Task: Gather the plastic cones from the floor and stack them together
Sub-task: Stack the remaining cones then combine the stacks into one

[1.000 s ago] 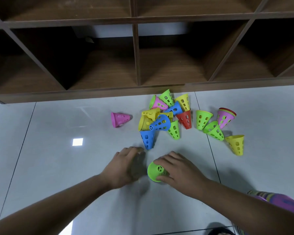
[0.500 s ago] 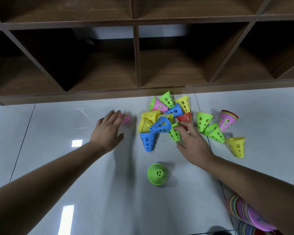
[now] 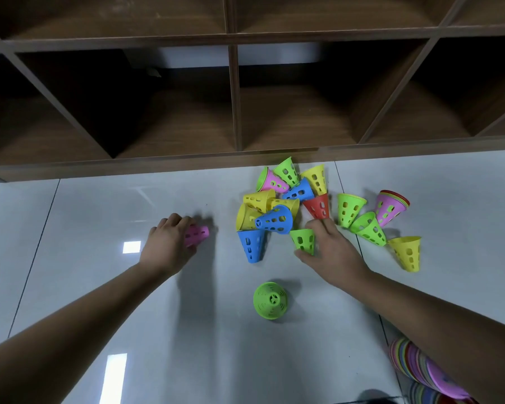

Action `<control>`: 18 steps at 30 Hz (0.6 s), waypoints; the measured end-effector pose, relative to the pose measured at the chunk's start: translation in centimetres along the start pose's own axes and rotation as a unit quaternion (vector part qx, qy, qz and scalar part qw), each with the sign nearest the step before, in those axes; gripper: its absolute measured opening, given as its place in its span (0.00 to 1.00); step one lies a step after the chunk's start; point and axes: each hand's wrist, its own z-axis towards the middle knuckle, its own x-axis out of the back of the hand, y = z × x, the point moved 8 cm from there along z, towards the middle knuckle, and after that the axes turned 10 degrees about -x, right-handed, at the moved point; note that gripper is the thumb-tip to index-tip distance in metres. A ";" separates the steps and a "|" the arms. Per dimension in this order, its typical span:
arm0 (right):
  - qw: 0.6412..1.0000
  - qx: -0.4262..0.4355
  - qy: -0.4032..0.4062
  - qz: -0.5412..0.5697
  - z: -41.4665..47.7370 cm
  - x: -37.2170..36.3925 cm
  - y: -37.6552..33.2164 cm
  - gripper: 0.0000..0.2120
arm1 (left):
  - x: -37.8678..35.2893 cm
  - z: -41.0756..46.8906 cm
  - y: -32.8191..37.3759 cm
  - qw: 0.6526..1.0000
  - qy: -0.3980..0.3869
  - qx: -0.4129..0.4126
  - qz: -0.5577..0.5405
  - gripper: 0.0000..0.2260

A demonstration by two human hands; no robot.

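Head view, from over the person's arms, takes in a pale tiled floor [image 3: 99, 287] in front of a low wooden shelf unit [image 3: 233, 112]. The left hand [image 3: 166, 246] is curled round a pink cone [image 3: 199, 234] that lies on its side, well apart from the others, off to the left. The right hand [image 3: 333, 253] pinches a held green cone [image 3: 303, 242] between thumb and fingers at the near edge of the main heap [image 3: 274, 205], a jumble of yellow, blue, green, pink and red cones close to the shelf's base. A blue cone [image 3: 252, 247] lies just left of the held one, narrow end toward the person. Nearer still, alone on the tiles, a standing green cone [image 3: 270, 300] sits wide end down. Right of the heap are a third green cone [image 3: 349, 209], a tipped green cone [image 3: 369, 228], a pink-and-red nested stack [image 3: 389, 207] and a yellow cone [image 3: 407, 252]. A many-coloured stack [image 3: 420, 365] shows at the lower right, partly hidden behind the right forearm.
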 end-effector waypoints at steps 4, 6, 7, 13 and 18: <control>0.998 -0.056 0.009 0.029 -1.1 -1.0 2.0 0.20 | 1.1 -1.4 2.6 0.995 0.041 -0.018 -0.090 0.21; 0.995 -0.080 0.005 0.055 -1.7 -1.3 2.8 0.18 | 1.9 -2.1 4.5 0.990 0.059 -0.037 -0.125 0.22; 0.995 -0.082 0.005 0.055 -2.0 -1.4 3.1 0.17 | 2.3 -2.5 5.5 0.987 0.066 -0.045 -0.141 0.22; 0.997 -0.069 -0.003 -0.031 -3.0 -1.3 3.4 0.30 | 4.3 -4.5 11.6 0.955 0.086 -0.064 -0.276 0.20; 0.994 -0.014 0.075 -0.074 -2.8 0.2 1.8 0.39 | 4.6 -5.9 15.8 0.919 0.067 -0.084 -0.379 0.19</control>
